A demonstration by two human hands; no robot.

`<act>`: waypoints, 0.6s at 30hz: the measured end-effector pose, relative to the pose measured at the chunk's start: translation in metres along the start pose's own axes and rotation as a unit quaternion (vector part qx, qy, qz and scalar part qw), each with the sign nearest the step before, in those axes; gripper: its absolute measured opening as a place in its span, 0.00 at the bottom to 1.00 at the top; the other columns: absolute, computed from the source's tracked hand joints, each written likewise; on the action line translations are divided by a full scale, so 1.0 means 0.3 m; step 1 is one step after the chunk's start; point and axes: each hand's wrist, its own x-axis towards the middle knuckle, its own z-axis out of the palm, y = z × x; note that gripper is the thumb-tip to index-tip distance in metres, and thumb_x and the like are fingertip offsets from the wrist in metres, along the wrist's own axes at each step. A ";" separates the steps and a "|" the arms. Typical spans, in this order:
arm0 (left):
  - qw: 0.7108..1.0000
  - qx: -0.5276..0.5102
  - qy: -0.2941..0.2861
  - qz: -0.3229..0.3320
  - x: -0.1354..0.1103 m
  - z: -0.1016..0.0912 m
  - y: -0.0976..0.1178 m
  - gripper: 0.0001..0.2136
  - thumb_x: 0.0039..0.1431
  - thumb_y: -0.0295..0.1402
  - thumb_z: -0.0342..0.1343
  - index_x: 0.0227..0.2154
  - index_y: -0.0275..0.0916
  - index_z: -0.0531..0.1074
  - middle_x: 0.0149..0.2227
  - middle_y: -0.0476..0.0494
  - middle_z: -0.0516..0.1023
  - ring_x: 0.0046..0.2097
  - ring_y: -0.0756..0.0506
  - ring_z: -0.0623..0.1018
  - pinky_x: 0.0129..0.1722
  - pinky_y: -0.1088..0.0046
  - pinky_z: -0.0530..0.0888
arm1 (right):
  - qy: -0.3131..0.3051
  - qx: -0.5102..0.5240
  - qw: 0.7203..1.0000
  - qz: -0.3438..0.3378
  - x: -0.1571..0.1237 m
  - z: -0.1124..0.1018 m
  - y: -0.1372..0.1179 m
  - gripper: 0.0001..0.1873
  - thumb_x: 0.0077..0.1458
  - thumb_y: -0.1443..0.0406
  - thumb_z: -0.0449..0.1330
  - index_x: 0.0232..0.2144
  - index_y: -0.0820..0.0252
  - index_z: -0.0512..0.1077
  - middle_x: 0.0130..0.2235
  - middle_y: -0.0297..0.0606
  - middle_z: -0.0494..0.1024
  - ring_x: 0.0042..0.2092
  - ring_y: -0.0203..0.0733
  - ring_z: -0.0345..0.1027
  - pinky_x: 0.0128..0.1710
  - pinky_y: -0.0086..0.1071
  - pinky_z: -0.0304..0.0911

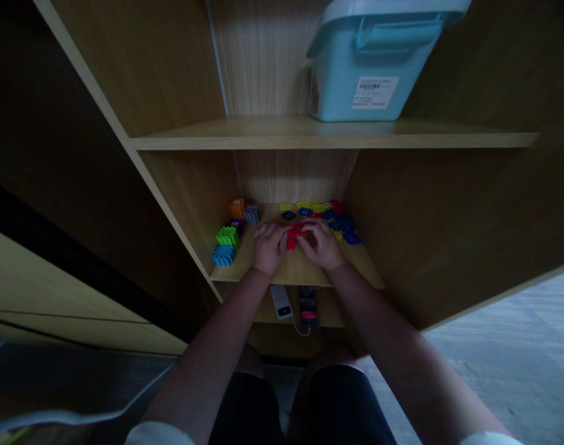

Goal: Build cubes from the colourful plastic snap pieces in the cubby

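Note:
My left hand and my right hand meet over the middle of a wooden shelf inside a cabinet. Both hands are closed on a set of red interlocking plastic pieces held between their fingertips. Left of my hands stand finished cubes of such pieces: a green one, a blue one, an orange one and a grey one. Loose flat pieces in yellow, blue and red lie scattered at the shelf's back right.
A light blue lidded storage box with a white label stands on the shelf above. Below the working shelf lie a white power bank with a cable and a dark device. Cabinet walls close in left and right. My knees are below.

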 end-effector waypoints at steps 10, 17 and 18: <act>0.998 -0.011 0.059 -0.013 0.005 0.019 -0.026 0.10 0.70 0.27 0.56 0.48 0.43 0.79 0.46 0.43 0.85 0.51 0.40 0.81 0.57 0.58 0.73 | 0.030 0.063 0.998 -0.001 0.002 0.005 0.010 0.07 0.69 0.57 0.61 0.47 0.49 0.73 0.56 0.42 0.81 0.54 0.51 0.77 0.50 0.48 0.76; 0.996 -0.050 0.063 -0.024 0.014 0.034 -0.036 0.15 0.72 0.25 0.50 0.54 0.42 0.76 0.52 0.40 0.83 0.56 0.40 0.79 0.59 0.58 0.75 | 0.033 0.054 0.998 0.020 0.004 0.016 -0.001 0.07 0.67 0.56 0.64 0.43 0.50 0.72 0.52 0.40 0.82 0.50 0.49 0.77 0.53 0.47 0.72; 0.995 -0.059 0.073 -0.031 0.015 0.039 -0.040 0.15 0.73 0.26 0.48 0.55 0.41 0.74 0.53 0.39 0.83 0.57 0.40 0.79 0.60 0.58 0.75 | 0.038 0.055 0.997 0.030 0.005 0.020 0.002 0.08 0.67 0.56 0.64 0.44 0.50 0.72 0.52 0.40 0.82 0.48 0.48 0.76 0.52 0.46 0.72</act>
